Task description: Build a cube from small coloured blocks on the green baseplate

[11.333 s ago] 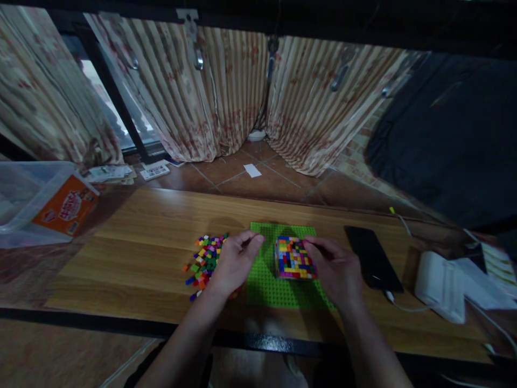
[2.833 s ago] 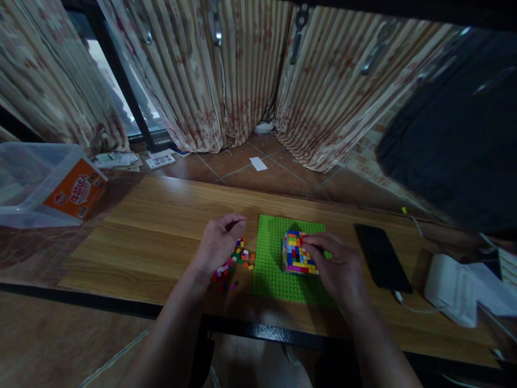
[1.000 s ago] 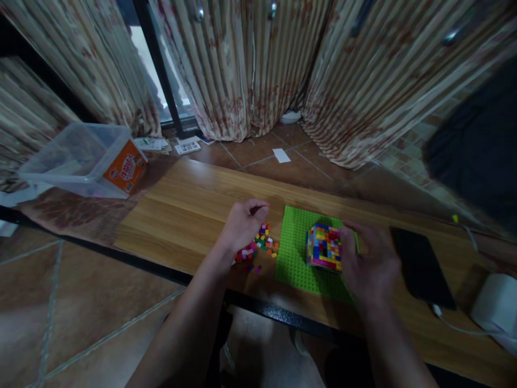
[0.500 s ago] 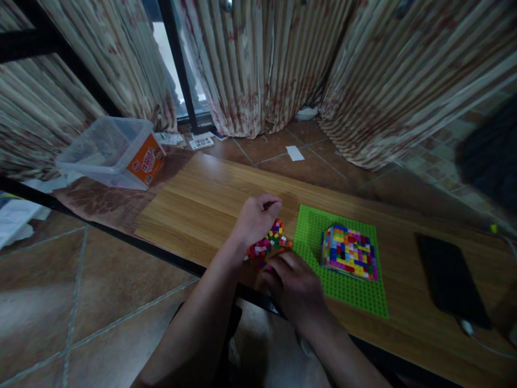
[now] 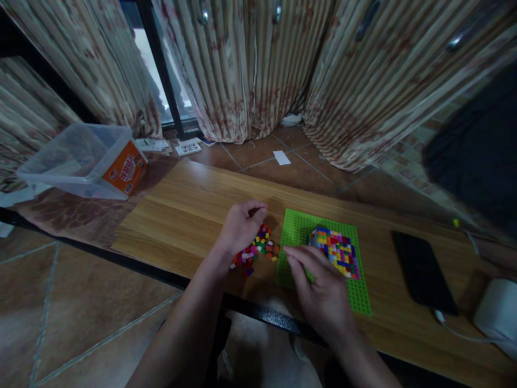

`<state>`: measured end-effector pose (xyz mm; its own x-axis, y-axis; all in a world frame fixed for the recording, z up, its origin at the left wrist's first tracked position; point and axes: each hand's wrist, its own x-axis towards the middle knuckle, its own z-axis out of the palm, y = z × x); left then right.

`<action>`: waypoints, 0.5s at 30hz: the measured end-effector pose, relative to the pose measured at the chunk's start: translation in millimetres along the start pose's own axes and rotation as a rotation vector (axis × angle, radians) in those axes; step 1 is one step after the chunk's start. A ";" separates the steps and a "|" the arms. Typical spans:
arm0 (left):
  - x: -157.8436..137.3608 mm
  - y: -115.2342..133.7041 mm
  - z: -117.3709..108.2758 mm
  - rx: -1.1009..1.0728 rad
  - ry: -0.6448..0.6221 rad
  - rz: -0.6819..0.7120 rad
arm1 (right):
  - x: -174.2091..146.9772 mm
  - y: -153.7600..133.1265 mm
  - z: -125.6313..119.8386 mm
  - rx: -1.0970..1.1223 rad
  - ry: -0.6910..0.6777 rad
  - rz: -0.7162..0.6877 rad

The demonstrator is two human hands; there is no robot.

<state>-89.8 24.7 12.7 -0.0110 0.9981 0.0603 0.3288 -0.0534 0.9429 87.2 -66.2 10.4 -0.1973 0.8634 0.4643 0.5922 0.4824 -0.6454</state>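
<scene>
Small loose toy bricks in many colours lie in a pile on the wooden tabletop. My left hand rests at the pile's left side with its fingers curled in; whatever they may hold is hidden. Thumb and forefinger of my right hand are pinched together above the left part of a green studded baseplate. What sits in that pinch is too small or hidden to name. On the baseplate stands a block built from multicoloured bricks, partly covered by my right hand.
A clear plastic bin with an orange label stands at the far left. Right of the baseplate lies a black phone with a white cable. A white rounded object is at the right edge. Curtains hang behind the table.
My right hand has moved from the pile's near edge rightward over the baseplate, now partly covering the built block. My left hand stays beside the pile. The whole view has shifted somewhat.
</scene>
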 end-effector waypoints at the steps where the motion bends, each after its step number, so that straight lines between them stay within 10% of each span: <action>1: 0.1 0.1 0.4 0.006 0.002 -0.001 | 1.6 5.4 -10.0 -0.039 0.050 0.033; 10: 0.8 3.8 3.8 0.032 -0.034 -0.016 | 2.6 57.0 -62.4 -0.171 0.238 0.543; 15: 0.9 4.1 4.9 0.064 -0.028 -0.006 | 9.1 56.5 -60.2 -0.202 0.218 0.574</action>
<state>-83.9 25.6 15.0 0.0134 0.9989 0.0448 0.3881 -0.0465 0.9205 165.8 -40.0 14.7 0.3451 0.9158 0.2056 0.6959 -0.1027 -0.7108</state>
